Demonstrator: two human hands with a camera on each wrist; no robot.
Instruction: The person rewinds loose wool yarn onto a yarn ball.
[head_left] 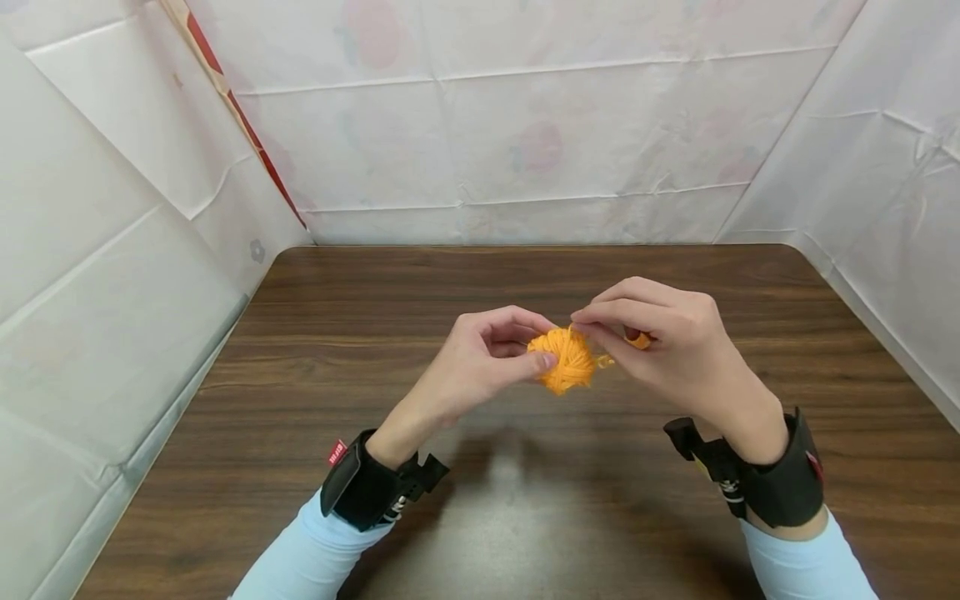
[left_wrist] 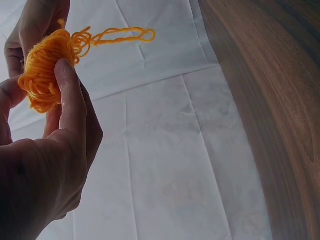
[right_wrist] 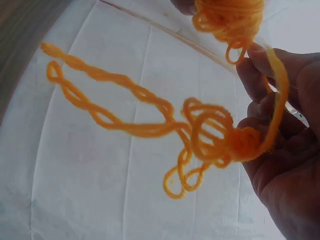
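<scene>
While held up over the middle of the wooden table (head_left: 315, 350), a small orange ball of yarn (head_left: 566, 358) is pinched by the left hand (head_left: 480, 362), thumb pressed on its front and fingers curled behind it. Off the ball's right side a strand is pulled by the right hand (head_left: 667, 346), fingertips pinched together just beside the ball. A loose tangle of yarn loops (right_wrist: 215, 135) is gripped against the right palm, with a twisted doubled tail (right_wrist: 105, 95) sticking out free, as seen from the right wrist. From the left wrist view the same twisted loop (left_wrist: 122, 36) is seen poking out past the ball. Both hands are kept clear of the tabletop, nothing resting on it. Black wrist straps (head_left: 367, 487) and light blue sleeves (head_left: 315, 554) are worn. White creased sheeting (head_left: 525, 142) is hung around three sides of the table.
</scene>
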